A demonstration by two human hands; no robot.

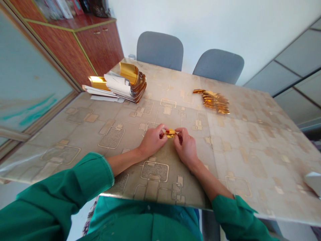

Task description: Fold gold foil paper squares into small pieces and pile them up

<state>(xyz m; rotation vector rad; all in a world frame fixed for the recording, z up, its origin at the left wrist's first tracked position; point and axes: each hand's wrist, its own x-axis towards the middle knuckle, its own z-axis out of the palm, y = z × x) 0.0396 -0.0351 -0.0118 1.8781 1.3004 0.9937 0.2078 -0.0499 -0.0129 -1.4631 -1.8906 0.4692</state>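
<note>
Gold foil piece pinched crosswise between two hands

A small gold foil piece (171, 133) is held near the middle of the patterned table (190, 180), in front of the green-clad body. Its long axis is laid left to right, roughly along the near table edge, with one end pointed at each hand. The left end is grasped by the fingertips of the left hand (153, 140), the right end by those of the right hand (186, 144); both tips are covered by fingers. Whether the tabletop is touched by the piece cannot be told.

Beyond it to the right, a heap of gold foil pieces (216, 102) is spread, well apart from the hands. At the far left, a stack of gold and white sheets (136, 85) is placed, bent upward in part. The far edge is lined by two grey chairs (159, 50). At the right edge, a white object (314, 182) is partly cut off.
</note>
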